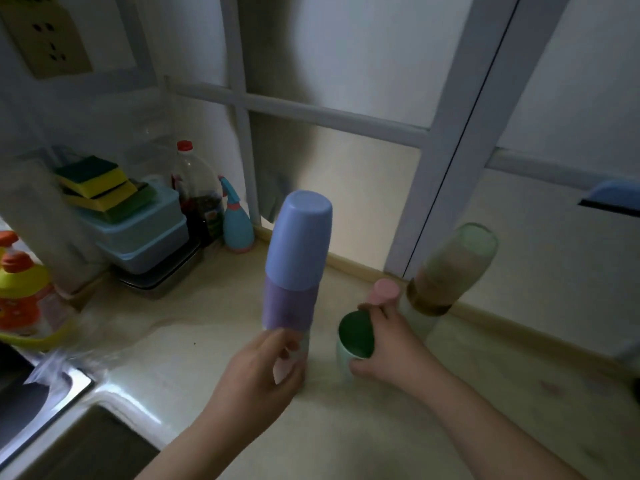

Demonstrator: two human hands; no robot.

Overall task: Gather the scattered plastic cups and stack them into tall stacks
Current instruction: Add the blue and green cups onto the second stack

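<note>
From the head view, the left hand (263, 368) is closed around the bottom of an upturned stack (294, 271) of cups, held above the counter (346, 427): a blue cup (301, 237) on top, a purple cup (289, 308) under it, and paler cups at the bottom, partly hidden by the fingers. Just to the right, the right hand (384, 344) grips a green cup (355, 337) by its rim, mouth tilted toward the camera; whether it rests on the counter cannot be told. Right behind that hand's fingertips a pink cup (382, 292) stands upside down on the counter. Farther right of it a blurred stack of clear cups (446, 271) leans by the door frame (460, 133). Far left of the left hand, against the wall, sponges (97, 185) lie on blue boxes (138, 233), with a red-capped bottle (197, 192) and a spray bottle (237, 223) beside them. A sink (69, 410) lies below left.
</note>
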